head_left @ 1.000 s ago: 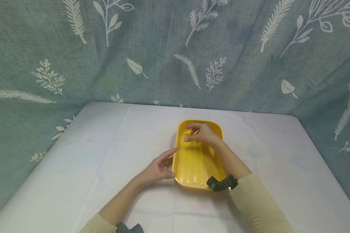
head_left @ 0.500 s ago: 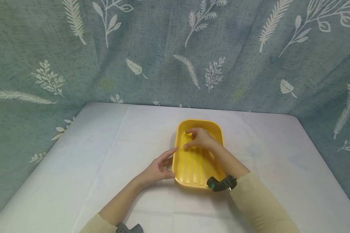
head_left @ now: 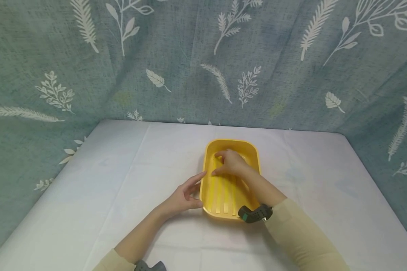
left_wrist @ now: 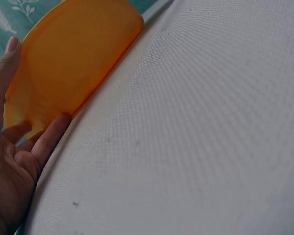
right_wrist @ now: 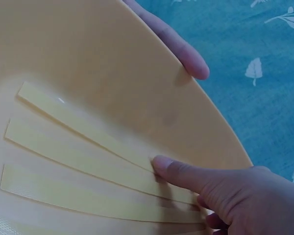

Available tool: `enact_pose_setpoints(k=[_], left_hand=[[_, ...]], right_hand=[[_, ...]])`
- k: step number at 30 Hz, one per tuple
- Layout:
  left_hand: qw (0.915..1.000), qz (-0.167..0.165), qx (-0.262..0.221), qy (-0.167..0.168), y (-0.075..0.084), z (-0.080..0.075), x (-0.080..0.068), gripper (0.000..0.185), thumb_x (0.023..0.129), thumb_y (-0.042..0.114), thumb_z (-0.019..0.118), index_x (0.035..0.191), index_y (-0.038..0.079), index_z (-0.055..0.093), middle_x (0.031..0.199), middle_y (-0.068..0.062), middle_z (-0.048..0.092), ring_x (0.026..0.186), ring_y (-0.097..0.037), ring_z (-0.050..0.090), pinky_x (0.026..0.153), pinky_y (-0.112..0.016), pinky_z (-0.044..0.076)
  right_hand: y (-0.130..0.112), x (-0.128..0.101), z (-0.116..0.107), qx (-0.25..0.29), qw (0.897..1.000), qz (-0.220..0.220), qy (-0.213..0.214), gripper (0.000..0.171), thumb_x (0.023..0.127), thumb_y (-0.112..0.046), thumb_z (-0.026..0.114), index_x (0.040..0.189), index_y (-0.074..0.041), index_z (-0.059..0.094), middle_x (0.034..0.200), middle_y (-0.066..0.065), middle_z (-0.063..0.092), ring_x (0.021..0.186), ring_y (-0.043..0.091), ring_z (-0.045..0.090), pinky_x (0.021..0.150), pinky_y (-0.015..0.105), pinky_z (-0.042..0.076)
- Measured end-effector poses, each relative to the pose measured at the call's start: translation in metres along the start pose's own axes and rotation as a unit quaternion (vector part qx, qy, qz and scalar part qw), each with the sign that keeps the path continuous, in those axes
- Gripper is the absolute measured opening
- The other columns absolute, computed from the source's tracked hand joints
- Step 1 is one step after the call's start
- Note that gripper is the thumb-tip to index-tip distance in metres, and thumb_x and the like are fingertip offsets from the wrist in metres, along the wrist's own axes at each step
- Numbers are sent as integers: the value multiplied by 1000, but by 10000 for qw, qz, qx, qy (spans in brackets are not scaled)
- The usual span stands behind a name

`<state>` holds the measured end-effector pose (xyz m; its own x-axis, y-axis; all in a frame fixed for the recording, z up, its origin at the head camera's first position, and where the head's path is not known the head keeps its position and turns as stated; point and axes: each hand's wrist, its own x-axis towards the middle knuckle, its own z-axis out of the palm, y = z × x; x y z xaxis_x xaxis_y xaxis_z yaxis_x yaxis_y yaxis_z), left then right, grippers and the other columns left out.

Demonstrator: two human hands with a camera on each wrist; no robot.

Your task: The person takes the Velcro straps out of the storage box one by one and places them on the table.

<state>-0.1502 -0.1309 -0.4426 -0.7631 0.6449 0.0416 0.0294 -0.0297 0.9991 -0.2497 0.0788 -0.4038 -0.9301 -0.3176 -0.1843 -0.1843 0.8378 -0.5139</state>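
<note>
A yellow rounded tray (head_left: 249, 192) lies on the white-covered table with several pale yellow strips (right_wrist: 83, 127) running lengthwise along its floor. My right hand (head_left: 234, 164) reaches into the tray's far half, thumb and index finger spread apart. In the right wrist view its thumb (right_wrist: 179, 171) touches the end of the outermost strip; its other fingers are mostly hidden. Against the tray's left side rests my left hand (head_left: 183, 196), thumb and fingers spread along the wall. The left wrist view shows those fingers (left_wrist: 54, 137) touching the outer wall of the orange-looking tray (left_wrist: 83, 54).
White cloth (head_left: 139, 180) covers the table around the tray. Behind and at the sides hangs a blue-green curtain (head_left: 190, 56) with white leaf prints. A dark wrist device (head_left: 255, 214) on my right arm overlaps the tray's near right corner.
My right hand has shifted slightly toward the near side within the tray, and its thumb and index finger have spread wider. The left hand and the tray have hardly moved.
</note>
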Motion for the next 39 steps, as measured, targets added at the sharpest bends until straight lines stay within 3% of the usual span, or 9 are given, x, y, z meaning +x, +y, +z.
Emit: enact_pose_setpoints(k=[17, 21, 26, 31, 39], left_hand=[[10000, -18, 17, -8, 1, 0, 0, 84, 80, 5, 68, 146, 19, 18, 153, -2, 10, 136, -32, 22, 85, -34, 51], [10000, -31, 24, 33, 1, 0, 1, 83, 80, 4, 68, 145, 20, 20, 153, -2, 10, 136, -32, 22, 86, -33, 50], [10000, 16, 15, 26, 1, 0, 0, 83, 80, 4, 68, 146, 17, 18, 153, -6, 10, 136, -34, 22, 86, -33, 50], [10000, -30, 14, 36, 1, 0, 0, 83, 80, 5, 67, 146, 19, 19, 153, -4, 10, 136, -34, 21, 86, -33, 50], [9999, -58, 60, 82, 1, 0, 0, 82, 80, 3, 67, 145, 24, 22, 153, 0, 11, 136, -32, 22, 86, -32, 50]], right_hand=[[-1, 2, 0, 236, 9988, -418, -81, 50, 68, -33, 79, 112, -13, 66, 75, 0, 55, 70, 14, 48, 58, 21, 38], [-2, 3, 0, 332, 9982, -506, -8, 46, 70, -31, 78, 110, -12, 66, 76, 0, 57, 70, 14, 48, 59, 20, 39], [-2, 4, 0, 295, 9974, -649, 49, 45, 69, -29, 79, 108, -11, 68, 83, 0, 63, 76, 14, 50, 68, 22, 45], [-2, 4, 0, 421, 9982, -430, 62, 42, 71, -30, 77, 108, -12, 68, 92, 1, 67, 81, 14, 54, 75, 25, 48], [-3, 2, -2, 642, 9975, -171, 231, 43, 72, -34, 76, 109, -14, 67, 92, 0, 66, 79, 14, 53, 68, 23, 46]])
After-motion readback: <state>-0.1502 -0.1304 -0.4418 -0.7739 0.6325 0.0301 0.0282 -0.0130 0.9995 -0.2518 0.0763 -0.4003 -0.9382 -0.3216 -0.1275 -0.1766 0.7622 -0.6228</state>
